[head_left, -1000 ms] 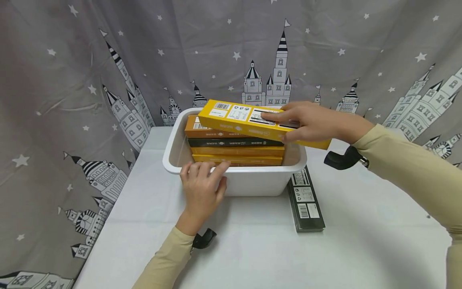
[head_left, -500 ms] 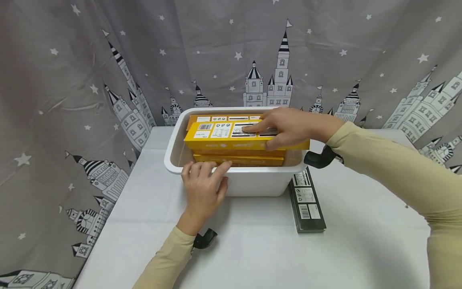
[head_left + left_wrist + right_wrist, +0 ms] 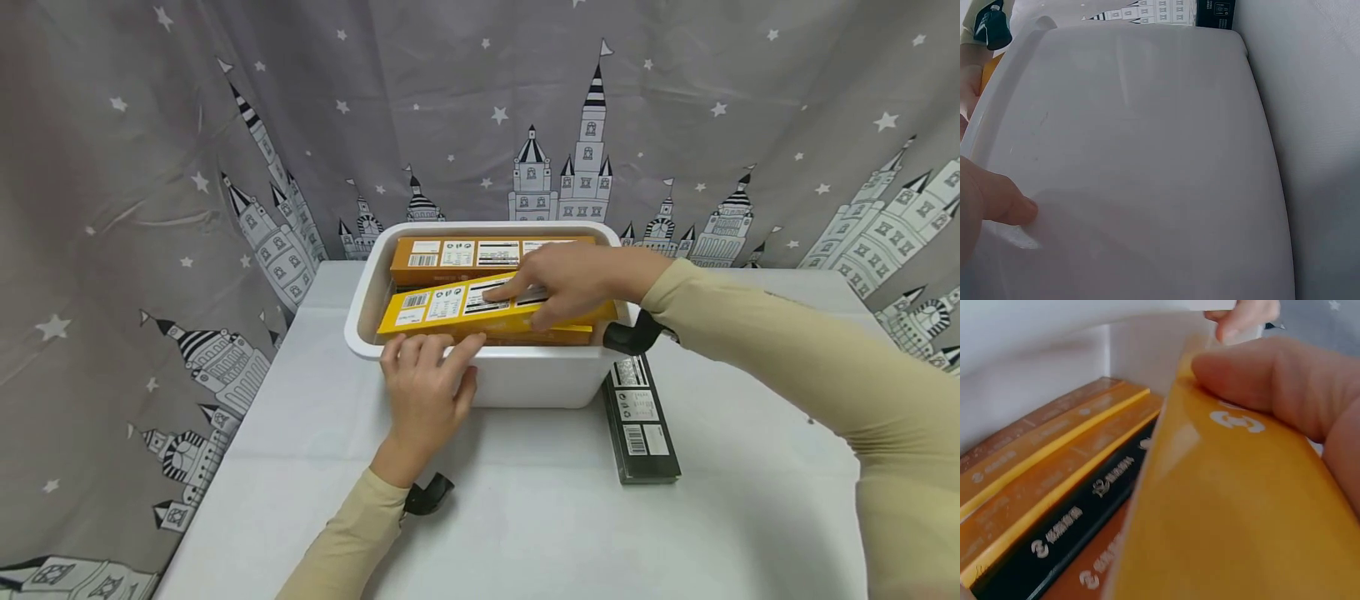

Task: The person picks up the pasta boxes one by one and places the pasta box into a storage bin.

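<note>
My right hand grips a long yellow box, its thumb against the side in the right wrist view. The box lies slanted over the front part of a white plastic bin, its left end at the front rim. Behind it inside the bin is an orange box. The right wrist view also shows a black box among orange and yellow boxes stacked lower down. My left hand holds the bin's front rim, fingers over the edge and thumb on the outer wall.
A flat black box with white labels lies on the white table, partly under the bin's right front corner. A grey curtain printed with castles and stars hangs behind and along the left.
My right hand has brought the yellow box left and down, from above the bin's back right to its front part. The left hand stays on the rim.
</note>
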`<state>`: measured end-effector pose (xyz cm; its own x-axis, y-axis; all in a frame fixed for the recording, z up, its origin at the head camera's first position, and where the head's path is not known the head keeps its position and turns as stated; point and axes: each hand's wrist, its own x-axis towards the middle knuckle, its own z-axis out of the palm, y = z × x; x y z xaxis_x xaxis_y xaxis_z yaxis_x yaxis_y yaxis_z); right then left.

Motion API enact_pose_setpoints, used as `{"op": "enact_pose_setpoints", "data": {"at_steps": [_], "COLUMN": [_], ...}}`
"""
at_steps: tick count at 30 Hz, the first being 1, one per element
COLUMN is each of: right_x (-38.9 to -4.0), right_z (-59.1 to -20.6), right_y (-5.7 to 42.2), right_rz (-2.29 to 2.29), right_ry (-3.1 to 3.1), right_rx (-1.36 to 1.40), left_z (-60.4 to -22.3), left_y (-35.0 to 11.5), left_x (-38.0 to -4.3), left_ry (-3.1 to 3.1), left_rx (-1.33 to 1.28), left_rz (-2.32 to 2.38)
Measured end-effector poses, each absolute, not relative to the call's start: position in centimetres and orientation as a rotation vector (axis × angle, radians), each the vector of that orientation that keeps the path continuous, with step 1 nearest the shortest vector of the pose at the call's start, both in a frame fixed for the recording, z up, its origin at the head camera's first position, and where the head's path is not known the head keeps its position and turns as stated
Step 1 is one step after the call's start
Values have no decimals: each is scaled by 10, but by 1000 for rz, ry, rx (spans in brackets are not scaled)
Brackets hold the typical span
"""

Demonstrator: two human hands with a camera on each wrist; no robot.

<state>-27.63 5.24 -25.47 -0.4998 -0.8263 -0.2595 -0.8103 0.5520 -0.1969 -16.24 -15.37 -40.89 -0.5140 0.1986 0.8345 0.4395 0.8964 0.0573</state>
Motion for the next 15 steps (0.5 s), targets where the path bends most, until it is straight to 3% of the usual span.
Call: {"op": "enact_pose_setpoints", "data": {"at_steps": [15], "right_x": [-281], "right_z": [-274], "right_y": [19], "right_rz": [39], "right_ry": [2307], "right_rx": [-1245], "left_z": [-410], "left_y": [-155], "left_x": [-163], "left_ry": [-2099], "left_rx": [-456], "left_rz": [-312]}}
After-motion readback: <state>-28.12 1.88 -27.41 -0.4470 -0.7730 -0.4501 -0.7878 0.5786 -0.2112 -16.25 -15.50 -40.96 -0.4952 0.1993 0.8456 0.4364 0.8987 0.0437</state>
